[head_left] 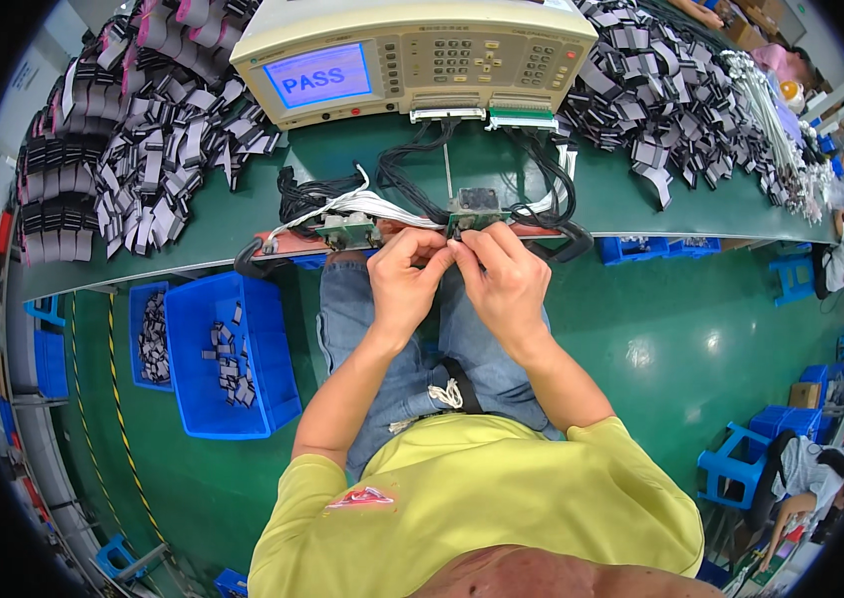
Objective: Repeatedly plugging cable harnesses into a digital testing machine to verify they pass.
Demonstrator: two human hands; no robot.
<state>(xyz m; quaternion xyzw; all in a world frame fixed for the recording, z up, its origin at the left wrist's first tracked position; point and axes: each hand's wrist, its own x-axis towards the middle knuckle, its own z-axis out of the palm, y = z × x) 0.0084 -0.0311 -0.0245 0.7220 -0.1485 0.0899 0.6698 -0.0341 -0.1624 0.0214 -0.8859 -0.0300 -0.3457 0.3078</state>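
My left hand [406, 283] and my right hand [505, 281] meet at the table's front edge, fingers pinched together. Between the fingertips is something small and dark, mostly hidden, so its kind is unclear. Just beyond them stands a small green circuit board [478, 202] with a grey block on top, and the fingertips are right at its near side. A second green board [348, 233] with pale connectors sits to the left of my left hand. Black and white wire bundles [412, 164] run from the boards to a beige test instrument [412, 75] with a lit screen.
Piles of short grey ribbon cables lie at the left [158, 159] and right [641, 100] of the green table [342, 154]. A blue bin [273, 389] with several cables stands on the floor at left. White cables [776, 130] hang at far right. Blue stools and people are at right.
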